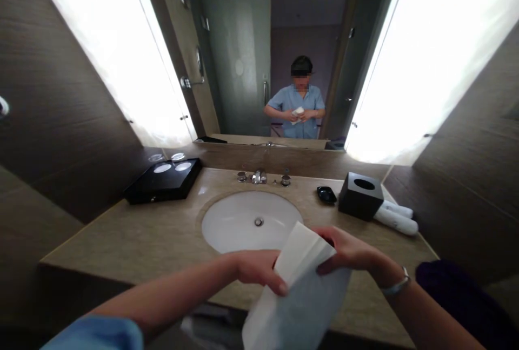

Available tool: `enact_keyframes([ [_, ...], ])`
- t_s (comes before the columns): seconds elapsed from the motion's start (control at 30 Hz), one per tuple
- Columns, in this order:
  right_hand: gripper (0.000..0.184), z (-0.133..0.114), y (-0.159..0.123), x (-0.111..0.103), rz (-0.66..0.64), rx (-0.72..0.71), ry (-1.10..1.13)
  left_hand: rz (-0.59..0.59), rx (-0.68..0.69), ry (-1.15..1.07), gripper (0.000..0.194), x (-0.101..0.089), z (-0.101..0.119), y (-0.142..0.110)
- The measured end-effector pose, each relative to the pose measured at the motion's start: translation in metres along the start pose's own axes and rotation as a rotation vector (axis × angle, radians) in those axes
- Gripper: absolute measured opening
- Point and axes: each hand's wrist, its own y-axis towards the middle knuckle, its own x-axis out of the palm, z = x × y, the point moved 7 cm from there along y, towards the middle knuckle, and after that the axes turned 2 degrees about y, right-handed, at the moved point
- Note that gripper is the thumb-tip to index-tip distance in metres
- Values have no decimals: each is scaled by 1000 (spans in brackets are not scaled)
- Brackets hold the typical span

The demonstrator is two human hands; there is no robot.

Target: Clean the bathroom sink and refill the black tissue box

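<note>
A white sheet (298, 312) is held up in both hands over the near edge of a stone counter (162, 242), its top overlapping the near right rim of a white oval basin (231, 226). The handling appears to be partway through: the sheet is already lifted and its upper end seems to be doubled over, while the lower part hangs loose and is not set down. How much folding or opening is left cannot be told.

The sheet looks thin, soft and matte, with creased layers at the top and a smoother, slightly bluish fall below; whether paper or cloth is meant cannot be told. Its lower end is cut off by the bottom of the view.

The sheet is pinched at its left side by the left hand (265, 274), with the thumb laid on the front and the other fingers mostly hidden. The right upper edge is gripped between the thumb and curled fingers of the right hand (344, 250).
</note>
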Motion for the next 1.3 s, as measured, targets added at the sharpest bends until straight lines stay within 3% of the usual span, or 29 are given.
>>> enact_keyframes([
  [0.03, 55, 1, 3, -11, 1, 8, -17, 35, 60, -5, 59, 4, 1, 9],
  [0.1, 77, 6, 4, -35, 130, 40, -90, 113, 112, -162, 59, 7, -6, 29],
  [0.2, 112, 19, -22, -69, 601, 124, -240, 189, 163, -476, 61, 8, -18, 54],
  [0.27, 119, 42, -50, -69, 851, 226, -129, 217, 257, -527, 61, 8, -16, 64],
  [0.3, 117, 58, -59, -59, 879, 281, 10, 234, 306, -523, 62, 8, -14, 68],
  [0.43, 88, 105, -62, 0, 682, 312, 514, 312, 359, -530, 61, 11, -10, 83],
  [0.57, 67, 131, -64, 24, 704, 266, 835, 269, 217, -506, 64, 13, -19, 99],
  [0.73, 66, 136, -60, 34, 589, 183, 1082, 245, 124, -336, 69, 6, -30, 109],
  [0.9, 60, 126, -54, 43, 478, 188, 1225, 243, 154, -400, 61, 3, -32, 110],
  [1.13, 45, 136, -51, 42, 566, 127, 1257, 341, 227, -396, 60, 3, -16, 97],
  [1.3, 54, 129, -47, 45, 472, 129, 1309, 313, 189, -453, 68, 2, -25, 101],
])
